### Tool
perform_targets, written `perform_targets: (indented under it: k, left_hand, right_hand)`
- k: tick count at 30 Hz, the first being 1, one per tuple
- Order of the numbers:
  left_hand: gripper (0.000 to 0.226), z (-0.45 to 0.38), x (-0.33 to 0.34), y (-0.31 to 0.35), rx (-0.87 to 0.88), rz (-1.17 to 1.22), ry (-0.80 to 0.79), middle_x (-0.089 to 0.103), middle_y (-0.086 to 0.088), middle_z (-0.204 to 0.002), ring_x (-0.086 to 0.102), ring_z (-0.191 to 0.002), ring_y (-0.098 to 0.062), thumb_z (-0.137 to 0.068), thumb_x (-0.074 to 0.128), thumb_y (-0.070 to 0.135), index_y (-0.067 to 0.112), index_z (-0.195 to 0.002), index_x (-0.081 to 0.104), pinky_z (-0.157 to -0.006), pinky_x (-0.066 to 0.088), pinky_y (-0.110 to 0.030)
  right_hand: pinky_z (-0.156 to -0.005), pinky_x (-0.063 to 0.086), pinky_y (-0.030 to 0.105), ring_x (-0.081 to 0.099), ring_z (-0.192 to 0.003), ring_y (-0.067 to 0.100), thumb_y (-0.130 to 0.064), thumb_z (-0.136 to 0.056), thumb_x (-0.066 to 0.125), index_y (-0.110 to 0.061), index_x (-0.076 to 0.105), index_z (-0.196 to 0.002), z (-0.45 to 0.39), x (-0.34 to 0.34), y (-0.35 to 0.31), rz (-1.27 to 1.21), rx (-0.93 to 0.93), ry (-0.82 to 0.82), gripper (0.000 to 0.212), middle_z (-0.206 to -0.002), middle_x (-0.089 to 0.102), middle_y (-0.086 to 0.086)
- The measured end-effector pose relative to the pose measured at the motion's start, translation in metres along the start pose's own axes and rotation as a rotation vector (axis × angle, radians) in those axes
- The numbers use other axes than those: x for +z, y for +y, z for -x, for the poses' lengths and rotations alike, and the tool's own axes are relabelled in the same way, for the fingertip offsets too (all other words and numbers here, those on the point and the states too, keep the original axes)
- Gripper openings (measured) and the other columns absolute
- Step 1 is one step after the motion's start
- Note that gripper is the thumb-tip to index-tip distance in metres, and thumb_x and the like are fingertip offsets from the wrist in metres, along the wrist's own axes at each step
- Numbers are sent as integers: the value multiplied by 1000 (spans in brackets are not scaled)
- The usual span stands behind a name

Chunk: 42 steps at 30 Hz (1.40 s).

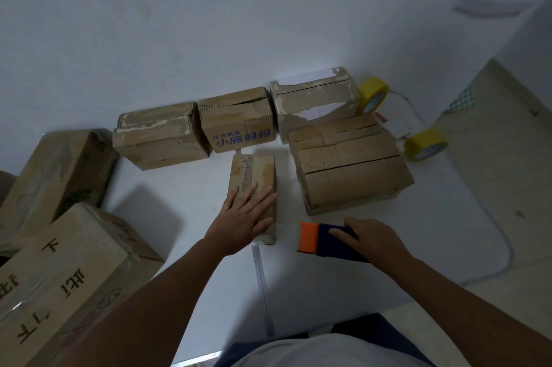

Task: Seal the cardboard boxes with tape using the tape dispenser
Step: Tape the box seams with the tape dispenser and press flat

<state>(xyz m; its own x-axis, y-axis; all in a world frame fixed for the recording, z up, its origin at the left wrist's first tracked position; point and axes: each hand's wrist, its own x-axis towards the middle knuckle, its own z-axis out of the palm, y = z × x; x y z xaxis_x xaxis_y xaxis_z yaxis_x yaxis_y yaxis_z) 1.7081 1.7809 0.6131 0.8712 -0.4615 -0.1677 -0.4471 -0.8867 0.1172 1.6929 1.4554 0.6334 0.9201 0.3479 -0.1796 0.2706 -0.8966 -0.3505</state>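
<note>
Partly, our right hand [376, 236] covers the blue tape dispenser [334, 242] it grips, so its roll stays unseen. Our left hand [246, 217] lies flat, fingers straight, on the small cardboard box [254, 175] mid-table. Four more boxes [346, 163] crowd behind; two yellow tape rolls [425, 144] sit rightward.

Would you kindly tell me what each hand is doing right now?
Left hand: open, flat on the small box.
Right hand: holding the tape dispenser.

Makeshift packing corner; worn cardboard boxes [161, 135], tape rolls [373, 96], white table [388, 247]
</note>
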Motion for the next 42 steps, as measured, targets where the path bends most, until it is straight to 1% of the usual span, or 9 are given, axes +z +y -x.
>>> perform_targets:
  k: [4, 7, 11, 14, 24, 28, 32, 38, 42]
  left_hand:
    - [63, 0, -1, 3, 0, -9, 17, 0, 10, -164, -7, -152, -21, -99, 2, 60, 32, -156, 3, -122, 2, -52]
    - [62, 0, -1, 6, 13, 18, 50, 9, 6, -164, 0, -152, -25, -101, 7, 57, 32, -156, 21, -120, 4, -56]
    - [42, 6, 3, 12, -5, 111, 119, 23, 8, -161, 1, -151, -28, -100, 25, 50, 41, -127, 55, -116, -1, -55]
    - [34, 12, 6, 21, -103, 207, 190, 39, 9, -150, 10, -148, -22, -97, 33, 49, 40, -109, 64, -116, 2, -57]
    - [19, 12, 2, 40, -281, 197, 216, 47, 8, -144, 27, -143, -23, -97, 55, 42, 36, -109, 68, -114, 8, -58]
    - [20, 14, 1, 40, -258, 194, 217, 48, 7, -143, 28, -143, -25, -97, 53, 41, 35, -110, 68, -114, 10, -60]
    - [39, 18, 0, 37, -211, 206, 226, 47, 8, -143, 26, -143, -23, -97, 35, 51, 34, -108, 68, -114, 9, -59]
    - [40, 20, 0, 35, -164, 249, 225, 46, 8, -145, 25, -144, -23, -96, 33, 51, 33, -109, 66, -115, 7, -60]
    - [44, 20, 0, 33, -154, 223, 181, 42, 10, -147, 20, -146, -20, -96, 29, 53, 34, -114, 64, -117, 3, -59]
  right_hand:
    - [-46, 27, 18, 48, -53, 6, -75, -81, 24, -25, 47, -74, 6, -11, 11, -2, 41, 8, 56, -60, 47, -10]
    - [-47, 29, 20, 47, -55, 7, -72, -86, 35, -23, 49, -77, -1, -12, -4, 51, 56, -53, 52, -62, 46, -10]
    - [-53, 34, 25, 51, -65, 10, -69, -88, 43, -22, 52, -90, -7, -10, -19, 27, 118, -177, 48, -78, 56, -5]
    - [-66, 43, 27, 60, -86, 17, -62, -91, 46, -20, 55, -109, -13, -10, -33, 84, 93, -229, 47, -102, 63, 2]
    - [-68, 43, 31, 62, -92, 23, -58, -95, 41, -10, 54, -109, -32, 3, -69, 131, 175, -164, 51, -105, 63, 8]
    - [-66, 43, 28, 62, -87, 21, -56, -95, 43, -12, 62, -100, -30, 10, -65, 22, 262, -150, 48, -98, 64, 6]
    - [-61, 38, 26, 54, -75, 17, -51, -96, 44, -15, 56, -87, -16, 1, -25, 72, 415, -130, 39, -97, 65, 4]
    - [-66, 45, 29, 59, -82, 18, -31, -101, 45, -9, 50, -107, 7, 37, -12, -46, 442, -174, 24, -98, 64, 7]
    - [-73, 42, 31, 53, -85, 19, -34, -99, 50, -9, 55, -98, 4, 37, -25, -286, 442, 135, 25, -94, 56, 5]
